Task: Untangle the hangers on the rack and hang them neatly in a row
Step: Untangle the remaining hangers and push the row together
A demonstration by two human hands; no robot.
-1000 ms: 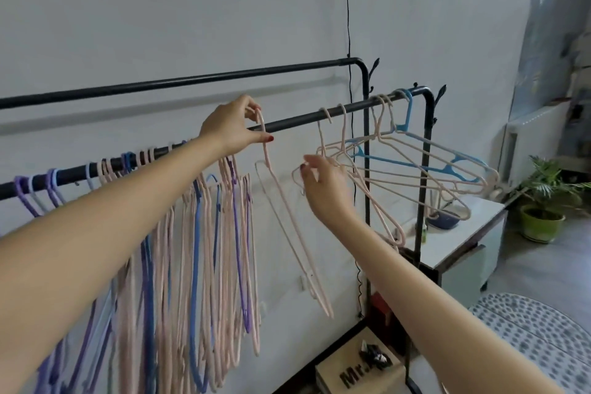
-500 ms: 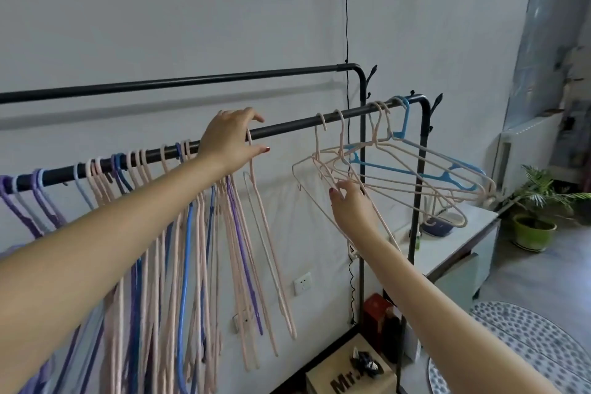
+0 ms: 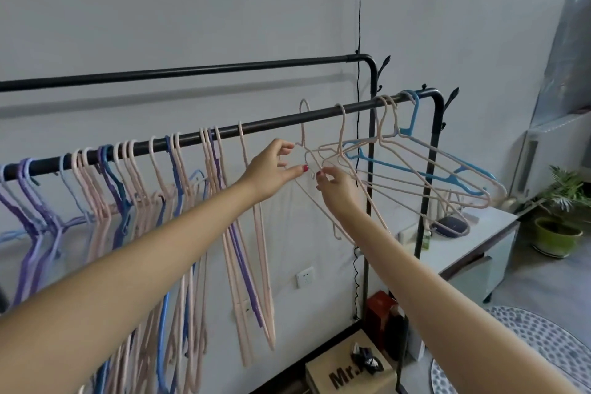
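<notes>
A black rack has a front rail (image 3: 271, 121) and a higher back rail (image 3: 192, 69). Many pink, purple and blue hangers (image 3: 179, 189) hang side by side along the left part of the front rail. At the right end sits a tangled bunch of pink hangers (image 3: 412, 179) with one blue hanger (image 3: 412, 125) among them. My left hand (image 3: 271, 169) and my right hand (image 3: 335, 185) meet below the rail, both pinching the wires of one pink hanger (image 3: 305, 137) at the left edge of the tangle. Its hook rises above the rail.
A white cabinet (image 3: 473, 233) stands behind the rack's right post, with a potted plant (image 3: 559, 221) further right. A cardboard box (image 3: 348, 371) and a red box (image 3: 380, 310) sit on the rack's base. A dotted rug (image 3: 527, 345) covers the floor at the right.
My left hand let go of the pink hanger it had placed on the rail and moved right to the tangle. My right hand rose and pinched a pink hanger there.
</notes>
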